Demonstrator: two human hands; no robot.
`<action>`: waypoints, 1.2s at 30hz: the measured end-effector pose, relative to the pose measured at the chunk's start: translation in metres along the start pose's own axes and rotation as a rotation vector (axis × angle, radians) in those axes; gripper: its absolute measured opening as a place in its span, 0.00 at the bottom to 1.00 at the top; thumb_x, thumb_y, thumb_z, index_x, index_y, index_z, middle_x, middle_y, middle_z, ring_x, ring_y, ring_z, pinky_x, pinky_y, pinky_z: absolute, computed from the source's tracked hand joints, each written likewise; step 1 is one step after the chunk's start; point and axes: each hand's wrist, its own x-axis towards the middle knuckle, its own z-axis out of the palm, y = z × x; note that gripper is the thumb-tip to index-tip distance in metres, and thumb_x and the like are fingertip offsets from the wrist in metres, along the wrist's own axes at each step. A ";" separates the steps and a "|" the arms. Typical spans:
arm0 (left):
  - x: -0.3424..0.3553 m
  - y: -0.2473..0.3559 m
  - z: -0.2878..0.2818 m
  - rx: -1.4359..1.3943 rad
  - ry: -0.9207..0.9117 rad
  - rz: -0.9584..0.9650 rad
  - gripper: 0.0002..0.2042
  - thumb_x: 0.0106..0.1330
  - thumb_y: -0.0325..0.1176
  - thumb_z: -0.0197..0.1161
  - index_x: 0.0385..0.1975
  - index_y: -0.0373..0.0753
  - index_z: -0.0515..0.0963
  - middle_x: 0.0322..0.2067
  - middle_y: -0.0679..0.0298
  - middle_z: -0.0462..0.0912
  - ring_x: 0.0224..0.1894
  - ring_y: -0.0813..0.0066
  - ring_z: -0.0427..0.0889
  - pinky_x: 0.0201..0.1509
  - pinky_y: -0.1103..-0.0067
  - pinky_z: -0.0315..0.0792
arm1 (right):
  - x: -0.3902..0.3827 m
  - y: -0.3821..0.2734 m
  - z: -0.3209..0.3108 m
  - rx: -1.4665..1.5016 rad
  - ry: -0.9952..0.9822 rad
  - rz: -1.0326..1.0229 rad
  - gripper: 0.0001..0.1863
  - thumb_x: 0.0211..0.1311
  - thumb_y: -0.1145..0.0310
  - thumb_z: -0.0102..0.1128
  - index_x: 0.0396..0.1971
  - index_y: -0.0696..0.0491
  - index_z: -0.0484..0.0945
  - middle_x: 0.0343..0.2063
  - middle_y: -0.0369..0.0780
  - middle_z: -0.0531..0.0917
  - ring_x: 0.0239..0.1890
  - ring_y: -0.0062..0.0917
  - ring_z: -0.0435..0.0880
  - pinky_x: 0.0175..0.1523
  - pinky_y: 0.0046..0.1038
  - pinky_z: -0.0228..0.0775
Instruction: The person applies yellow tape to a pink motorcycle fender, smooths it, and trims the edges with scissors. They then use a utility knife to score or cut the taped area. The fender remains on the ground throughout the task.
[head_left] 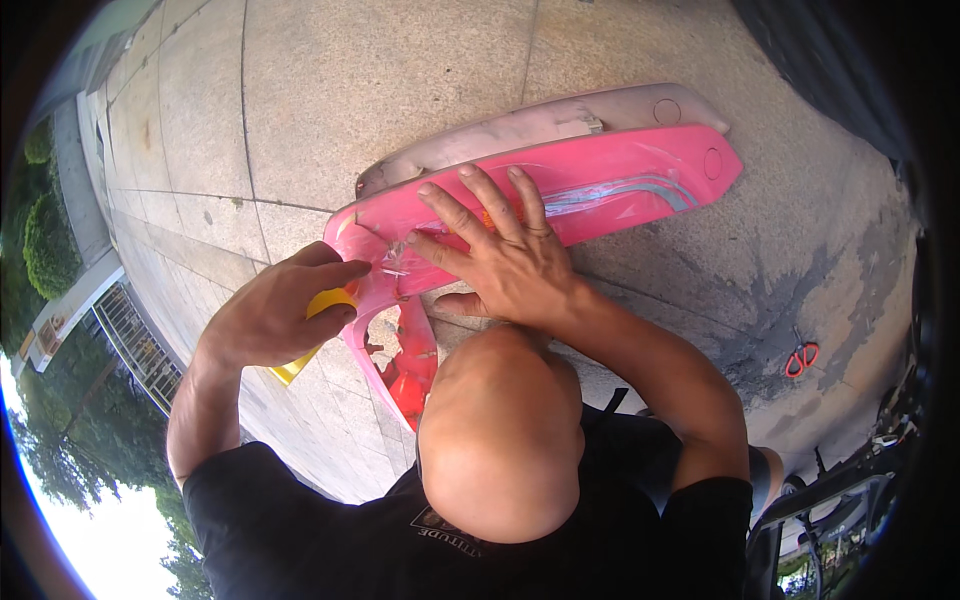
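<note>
My left hand [315,295] is closed around a yellow strip-like object [298,362] beside the left end of a pink plastic panel [650,160]. My right hand [500,245] lies with fingers spread on the panel, near creased clear film and a shiny grey stripe [620,192]. The panel's narrower lower section [360,350] has a ragged opening with red material [410,370] showing. A second, dirty pale panel [450,145] lies along the far edge of the pink one.
Both panels lie on stone paving [300,80]. Orange-handled scissors [801,358] lie at right, a black bicycle-like frame [830,500] beyond. A railing [135,345] and greenery [50,250] stand at left. A shaved head [500,440] and black shirt fill the lower middle.
</note>
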 end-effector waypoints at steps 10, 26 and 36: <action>-0.004 -0.012 -0.002 -0.018 -0.003 0.023 0.21 0.63 0.30 0.63 0.57 0.33 0.76 0.48 0.50 0.79 0.48 0.56 0.81 0.53 0.70 0.74 | -0.042 0.042 -0.072 0.194 0.002 0.027 0.32 0.50 0.51 0.72 0.59 0.40 0.77 0.66 0.44 0.67 0.66 0.44 0.66 0.66 0.49 0.63; 0.006 -0.035 0.007 0.042 0.055 0.068 0.20 0.62 0.32 0.62 0.53 0.31 0.76 0.43 0.58 0.77 0.47 0.66 0.76 0.56 0.72 0.69 | -0.632 0.193 -0.152 -0.374 0.189 1.755 0.26 0.62 0.69 0.55 0.62 0.43 0.70 0.59 0.44 0.77 0.60 0.41 0.75 0.64 0.39 0.68; -0.004 0.012 0.025 0.005 0.172 -0.224 0.15 0.61 0.24 0.61 0.48 0.35 0.80 0.46 0.59 0.80 0.50 0.69 0.79 0.58 0.78 0.71 | -0.673 0.228 -0.102 -0.413 0.086 1.255 0.23 0.60 0.68 0.61 0.57 0.50 0.70 0.51 0.48 0.77 0.53 0.51 0.74 0.57 0.46 0.68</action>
